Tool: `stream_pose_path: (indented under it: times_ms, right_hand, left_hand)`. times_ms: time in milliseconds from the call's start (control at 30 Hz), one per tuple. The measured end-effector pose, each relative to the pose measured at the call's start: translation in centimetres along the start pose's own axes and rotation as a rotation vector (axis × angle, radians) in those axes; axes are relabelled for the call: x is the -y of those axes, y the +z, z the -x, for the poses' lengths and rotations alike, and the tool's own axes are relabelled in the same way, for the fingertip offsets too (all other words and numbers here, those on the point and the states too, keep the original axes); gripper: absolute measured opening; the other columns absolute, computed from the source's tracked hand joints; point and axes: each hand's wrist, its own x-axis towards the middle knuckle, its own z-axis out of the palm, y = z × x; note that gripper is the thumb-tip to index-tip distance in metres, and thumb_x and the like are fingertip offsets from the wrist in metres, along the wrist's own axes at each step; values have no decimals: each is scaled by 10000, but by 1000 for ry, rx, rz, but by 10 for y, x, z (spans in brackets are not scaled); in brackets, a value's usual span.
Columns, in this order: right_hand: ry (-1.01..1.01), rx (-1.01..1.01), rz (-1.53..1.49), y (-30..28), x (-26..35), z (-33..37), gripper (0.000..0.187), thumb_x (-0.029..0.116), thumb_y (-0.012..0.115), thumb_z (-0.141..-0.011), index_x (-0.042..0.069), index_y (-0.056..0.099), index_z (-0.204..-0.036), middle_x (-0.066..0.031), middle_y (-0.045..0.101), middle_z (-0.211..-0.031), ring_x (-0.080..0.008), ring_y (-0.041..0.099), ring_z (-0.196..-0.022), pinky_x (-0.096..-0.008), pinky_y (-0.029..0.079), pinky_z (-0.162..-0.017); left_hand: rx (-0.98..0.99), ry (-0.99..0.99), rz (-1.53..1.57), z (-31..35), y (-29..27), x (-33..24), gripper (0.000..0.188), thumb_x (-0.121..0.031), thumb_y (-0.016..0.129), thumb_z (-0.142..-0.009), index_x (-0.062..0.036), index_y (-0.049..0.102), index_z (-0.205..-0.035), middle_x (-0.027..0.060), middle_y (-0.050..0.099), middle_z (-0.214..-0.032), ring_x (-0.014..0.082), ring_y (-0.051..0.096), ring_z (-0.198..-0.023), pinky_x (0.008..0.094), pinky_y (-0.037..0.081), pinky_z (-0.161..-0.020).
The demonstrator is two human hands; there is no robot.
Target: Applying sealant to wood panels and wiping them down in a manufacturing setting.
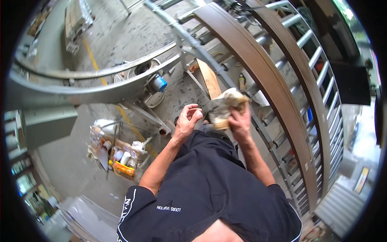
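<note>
My right hand [240,122] grips a soiled white, grey and yellowish rag [221,109], which hangs to the left of the fingers and is blurred by motion. To its left, my left hand [188,121] is raised in front of my waist, its fingers loosely curled and apart, with nothing seen in them. A small gap separates that hand from the rag. Just beyond my right hand, long brown profiles [258,60] lie across a metal roller rack [266,121].
On the left, a curved metal rail [92,90] holds a blue-capped device [159,83]. A cart of bottles and packets [121,157] stands on the floor at lower left. A wooden board [209,78] leans beside the rack. Stacked long pieces [73,28] lie at far left.
</note>
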Motion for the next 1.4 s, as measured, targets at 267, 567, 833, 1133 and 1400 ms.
stream_pose_path:
  times_ms: [267, 567, 833, 1133, 1400]
  right_hand:
    - [-397, -589, 1214, -238, 85, 16, 648, 0, 688, -752, 9, 517, -1377, -161, 589, -1318, -359, 608, -1168, -402, 489, -1027]
    - [-167, -476, 1570, -268, 55, -8, 347, 173, 707, -811, 48, 687, -1134, -143, 553, -1361, -368, 514, -1196, -445, 435, -1017]
    - [-272, -352, 1477, -151, 78, -147, 241, 90, 785, -711, 96, 738, -946, -66, 627, -1191, -286, 565, -1116, -389, 520, -939]
    - [121, -616, 1271, -229, 89, -52, 306, 47, 691, -728, 75, 727, -1031, -113, 614, -1011, -298, 592, -995, -366, 498, -832]
    - [-285, -280, 1342, -128, 94, -208, 337, 98, 737, -713, 79, 680, -1045, -93, 610, -1031, -311, 592, -965, -394, 511, -814]
  left_hand:
    - [-163, 207, -22, -60, 10, -35, 238, -204, 572, -1012, -36, 620, -1174, 51, 683, -1011, 146, 668, -902, 273, 515, -824]
    - [-281, 343, -108, -152, -36, -101, 299, -239, 565, -1016, -20, 621, -1212, 56, 679, -1013, 138, 651, -923, 289, 507, -823]
    - [-303, 512, -540, -301, -73, -145, 433, -247, 575, -1001, 12, 574, -1349, 69, 646, -1159, 125, 582, -965, 268, 472, -859]
    - [-78, 541, -544, -364, -60, -179, 381, -197, 480, -1038, 54, 607, -1295, 157, 665, -1252, 203, 612, -1156, 311, 452, -1014]
    - [22, 538, -455, -368, -63, -180, 339, -149, 498, -1030, 58, 613, -1273, 175, 672, -1233, 218, 625, -1163, 330, 468, -1033]
